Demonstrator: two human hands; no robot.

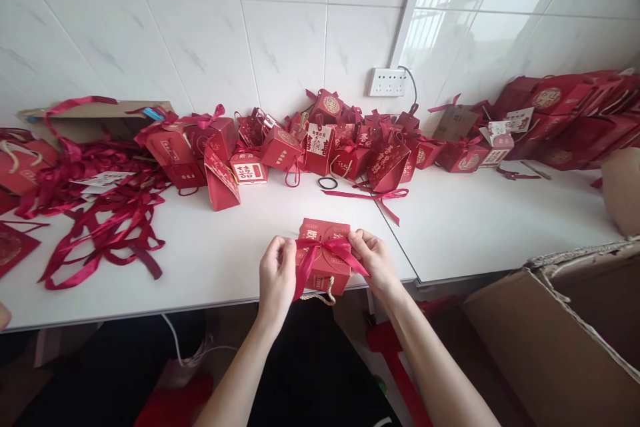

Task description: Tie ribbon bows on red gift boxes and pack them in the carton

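Observation:
At the table's front edge sits a small red gift box with gold lettering and a twisted gold cord handle hanging in front. A dark red satin ribbon crosses its top and is tied in a bow at the middle. My left hand pinches the ribbon on the left side of the bow. On the right, my right hand pinches the ribbon beside the box's corner. Both hands are closed, and the fingertips partly cover the ribbon where they grip it.
Loose ribbons are heaped on the left of the white table. Several red gift boxes line the tiled wall, with a black ring before them. A cardboard carton stands right; a power socket is on the wall.

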